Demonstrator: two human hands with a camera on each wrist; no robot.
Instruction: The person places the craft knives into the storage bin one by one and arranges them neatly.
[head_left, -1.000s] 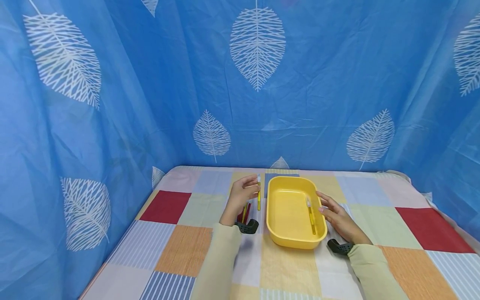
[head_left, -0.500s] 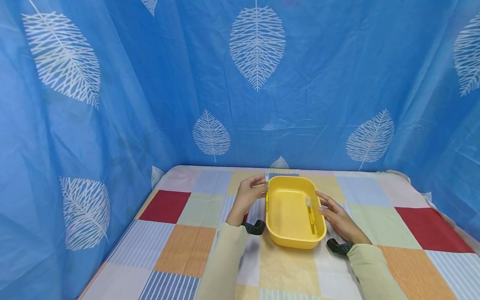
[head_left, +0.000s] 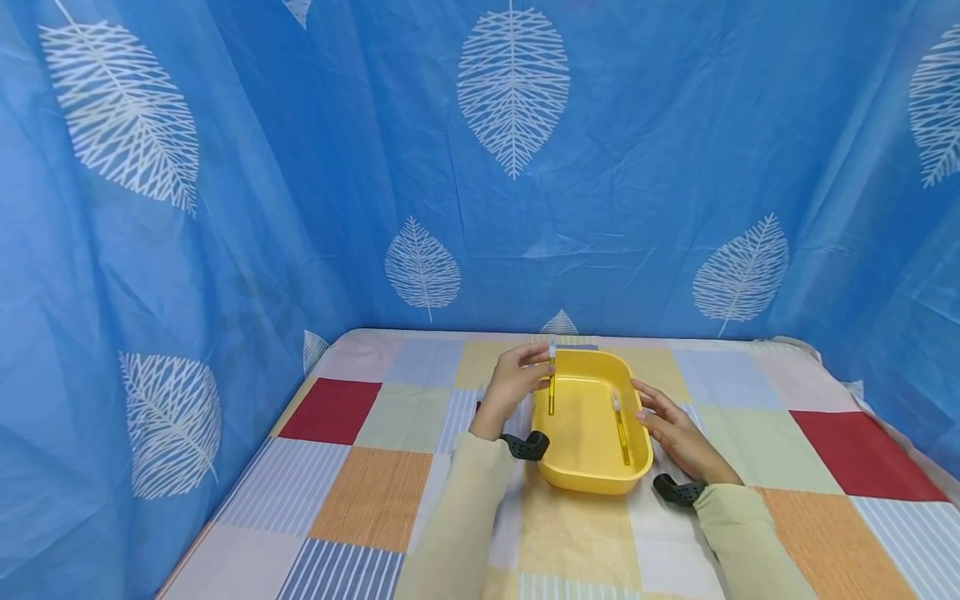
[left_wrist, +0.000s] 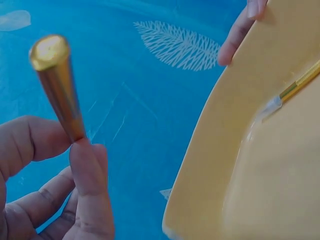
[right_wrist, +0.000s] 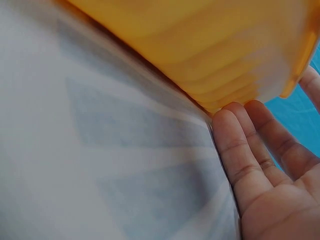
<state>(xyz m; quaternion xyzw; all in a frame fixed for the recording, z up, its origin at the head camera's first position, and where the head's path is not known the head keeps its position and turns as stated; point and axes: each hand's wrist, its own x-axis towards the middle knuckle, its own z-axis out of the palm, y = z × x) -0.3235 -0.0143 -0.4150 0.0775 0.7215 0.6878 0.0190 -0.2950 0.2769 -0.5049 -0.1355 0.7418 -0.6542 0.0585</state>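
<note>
My left hand (head_left: 512, 385) pinches a slim gold craft knife (head_left: 552, 392) with a clear cap between thumb and fingertips. The knife hangs nearly upright over the left side of a yellow tray (head_left: 596, 483). Its gold butt end (left_wrist: 52, 50) points at the camera in the left wrist view. A second gold craft knife (head_left: 621, 429), also clear-capped, lies inside the tray along the right wall. My right hand (head_left: 678, 437) holds the tray's right side, thumb at the rim and fingers (right_wrist: 235, 145) against the outer wall.
A patchwork cloth (head_left: 367, 492) covers the table. Things behind my left wrist are mostly hidden. A blue curtain (head_left: 420, 167) with white leaves hangs at the back and sides. Dark wrist mounts (head_left: 527, 446) sit on both wrists.
My left hand has carried the craft knife rightward, from beside the tray to over its left side. Red and gold items under that wrist are now largely covered. The right hand stays put.
</note>
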